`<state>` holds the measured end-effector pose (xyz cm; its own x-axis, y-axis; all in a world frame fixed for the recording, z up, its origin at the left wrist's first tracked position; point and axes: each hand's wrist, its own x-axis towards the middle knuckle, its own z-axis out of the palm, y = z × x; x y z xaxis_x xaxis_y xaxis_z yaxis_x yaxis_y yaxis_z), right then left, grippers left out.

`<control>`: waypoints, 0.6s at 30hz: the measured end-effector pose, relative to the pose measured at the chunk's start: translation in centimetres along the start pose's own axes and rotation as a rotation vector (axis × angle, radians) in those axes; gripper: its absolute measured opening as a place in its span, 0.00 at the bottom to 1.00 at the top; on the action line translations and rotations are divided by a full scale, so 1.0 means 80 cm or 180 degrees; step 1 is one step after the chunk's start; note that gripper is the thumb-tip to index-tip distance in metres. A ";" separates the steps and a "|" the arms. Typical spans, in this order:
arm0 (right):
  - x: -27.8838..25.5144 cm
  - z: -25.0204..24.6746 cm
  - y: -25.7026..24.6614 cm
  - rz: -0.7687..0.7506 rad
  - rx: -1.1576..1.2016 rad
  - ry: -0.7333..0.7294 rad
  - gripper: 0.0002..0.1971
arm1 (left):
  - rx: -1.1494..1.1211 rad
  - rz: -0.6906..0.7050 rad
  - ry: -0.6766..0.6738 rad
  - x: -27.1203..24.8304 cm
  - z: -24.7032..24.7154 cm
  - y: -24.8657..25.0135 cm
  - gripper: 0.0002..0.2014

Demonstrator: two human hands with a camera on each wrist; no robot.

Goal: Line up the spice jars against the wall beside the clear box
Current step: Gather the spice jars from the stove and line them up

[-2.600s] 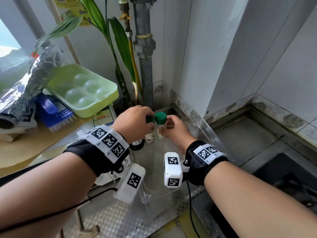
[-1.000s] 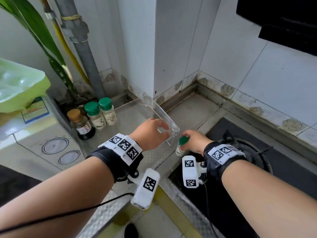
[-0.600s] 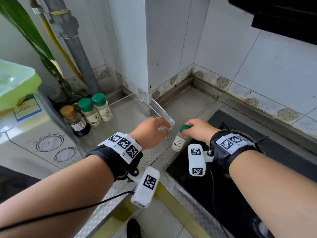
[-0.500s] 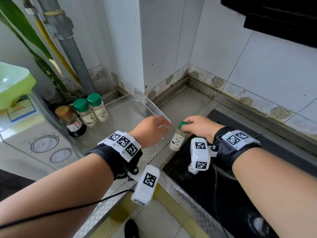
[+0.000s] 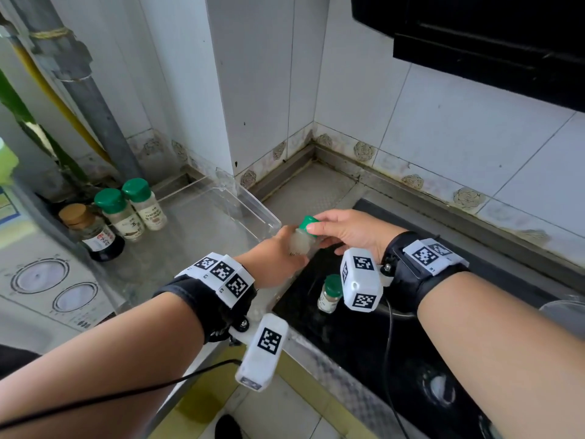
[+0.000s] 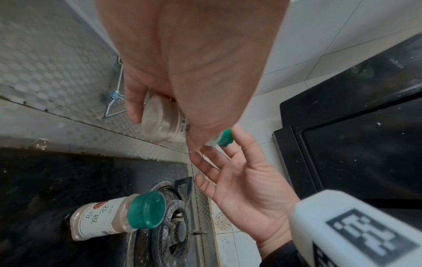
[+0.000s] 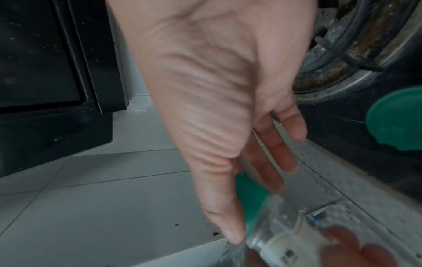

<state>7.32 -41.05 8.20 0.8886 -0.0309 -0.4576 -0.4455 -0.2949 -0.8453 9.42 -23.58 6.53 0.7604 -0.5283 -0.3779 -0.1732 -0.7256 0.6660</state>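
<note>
A green-capped spice jar (image 5: pixel 300 243) hangs tilted in the air at the near right corner of the clear box (image 5: pixel 253 207). My left hand (image 5: pixel 285 250) grips its pale body. My right hand (image 5: pixel 323 237) has straight, spread fingers, with thumb and index finger lying against the green cap (image 6: pixel 222 138). A second green-capped jar (image 5: pixel 329 294) stands on the black stove below my right wrist. Against the wall left of the box stand a brown-capped dark bottle (image 5: pixel 91 232) and two green-capped jars (image 5: pixel 118 213) (image 5: pixel 144 202).
A black gas stove (image 5: pixel 395 343) with a burner (image 6: pixel 173 225) fills the right side. A grey pipe (image 5: pixel 91 99) and plant leaves rise in the left corner. A white appliance top (image 5: pixel 41 280) lies at the left, and a dark hood (image 5: pixel 474 36) hangs above right.
My right hand lifted the jar by its cap from the stove edge. My left hand left the clear box's rim and took hold of the jar's body. The camera tilted further right.
</note>
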 end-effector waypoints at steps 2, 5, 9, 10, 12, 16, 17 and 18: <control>-0.003 -0.005 0.009 0.0051 -0.0297 0.0052 0.19 | -0.0025 -0.0044 0.0118 0.002 0.004 0.000 0.27; -0.004 -0.010 0.027 0.0281 -0.0707 0.0068 0.29 | -0.0045 -0.0086 0.0201 0.002 0.007 0.000 0.27; -0.011 0.000 0.050 0.0602 -0.1331 -0.0061 0.31 | -0.0082 -0.0159 0.0171 -0.002 0.011 -0.001 0.26; -0.011 0.004 0.055 0.0651 -0.1493 -0.0084 0.33 | -0.0089 -0.0168 0.0167 -0.003 0.011 -0.001 0.25; -0.013 0.012 0.065 0.0729 -0.1702 -0.0096 0.34 | -0.0075 -0.0174 0.0159 -0.006 0.010 -0.001 0.25; -0.015 0.020 0.071 0.0765 -0.1893 -0.0120 0.27 | 0.0046 -0.0187 0.0123 -0.010 0.009 -0.004 0.25; -0.016 0.021 0.070 0.0742 -0.1915 -0.0092 0.25 | 0.0067 -0.0198 0.0122 -0.011 0.009 -0.005 0.25; -0.016 0.020 0.068 0.0727 -0.1905 -0.0054 0.23 | 0.0072 -0.0209 0.0125 -0.012 0.009 -0.005 0.26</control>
<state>3.57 -41.11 3.77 0.7745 -0.1423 -0.6164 -0.4812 -0.7650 -0.4281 8.29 -23.09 6.17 0.7945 -0.4618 -0.3944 -0.1359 -0.7682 0.6257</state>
